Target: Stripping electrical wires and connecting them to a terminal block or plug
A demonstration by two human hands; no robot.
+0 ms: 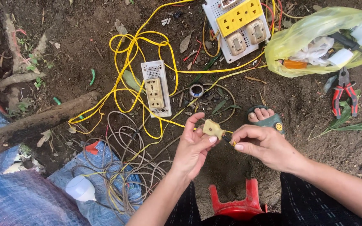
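Soft even daylight, faint shadows, sharp focus, no glare.

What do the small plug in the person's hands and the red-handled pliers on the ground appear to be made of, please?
The plug, pinched in the left hand, looks like matte cream plastic: uniform dull colour, moulded shape. The pliers seem to be dark, dull metal at the jaws, with red handles probably sleeved in rubber or plastic, though the coating is not certain.

Both forearms were bare, with no sleeves, rings or watch showing. The left hand (193,148) had short, pale nails, as did the right hand (265,146). Dark patterned trousers (315,205) covered the legs at five o'clock; a green sandal (269,121) sat on one foot at two o'clock.
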